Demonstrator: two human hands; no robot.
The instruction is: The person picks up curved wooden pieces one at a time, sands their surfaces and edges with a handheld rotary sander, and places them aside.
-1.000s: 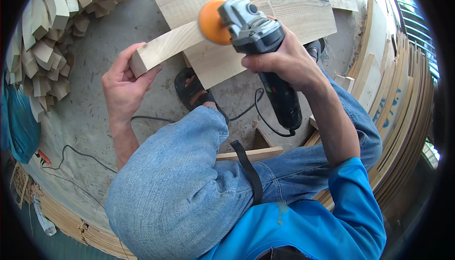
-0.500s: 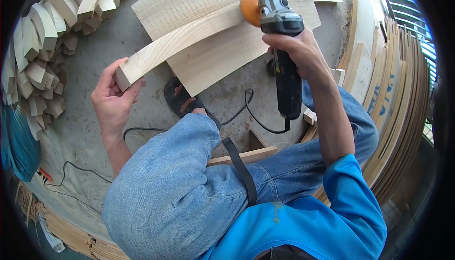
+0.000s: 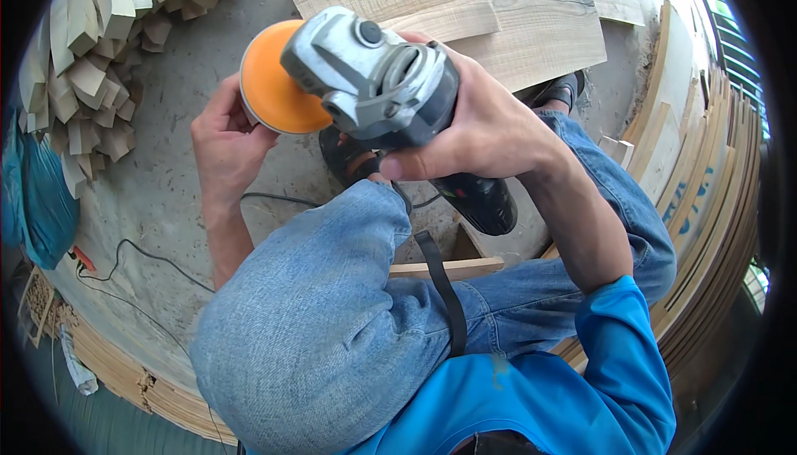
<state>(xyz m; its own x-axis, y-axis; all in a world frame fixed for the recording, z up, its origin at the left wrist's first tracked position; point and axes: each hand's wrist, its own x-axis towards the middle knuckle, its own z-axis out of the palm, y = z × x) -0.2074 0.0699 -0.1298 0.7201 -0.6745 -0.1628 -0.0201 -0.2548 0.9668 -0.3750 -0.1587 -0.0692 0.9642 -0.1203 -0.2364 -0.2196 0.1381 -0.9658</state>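
Observation:
My right hand (image 3: 490,114) is wrapped round the body of an angle grinder (image 3: 353,61), grey-headed with a black handle. Its round orange sanding disc (image 3: 278,81) faces upward at the left, close to my left hand (image 3: 222,144). The fingers of that hand are curled at the near end of a curved wooden piece, an end now covered by the disc. Past the grinder, the far end of this pale wooden piece (image 3: 452,22) shows, lying over a wide wooden board (image 3: 540,7).
Stacked curved wood blocks (image 3: 104,7) rise at the upper left, above a blue plastic bag (image 3: 50,198). Long planks (image 3: 706,198) lean along the right. A black cord (image 3: 166,257) crosses the concrete floor. My sandalled foot (image 3: 353,156) rests below the grinder.
The grinder has swung left and nearer, from the wooden piece's far part to its near end by my left hand, and now hides much of the piece. The whole view has shifted slightly.

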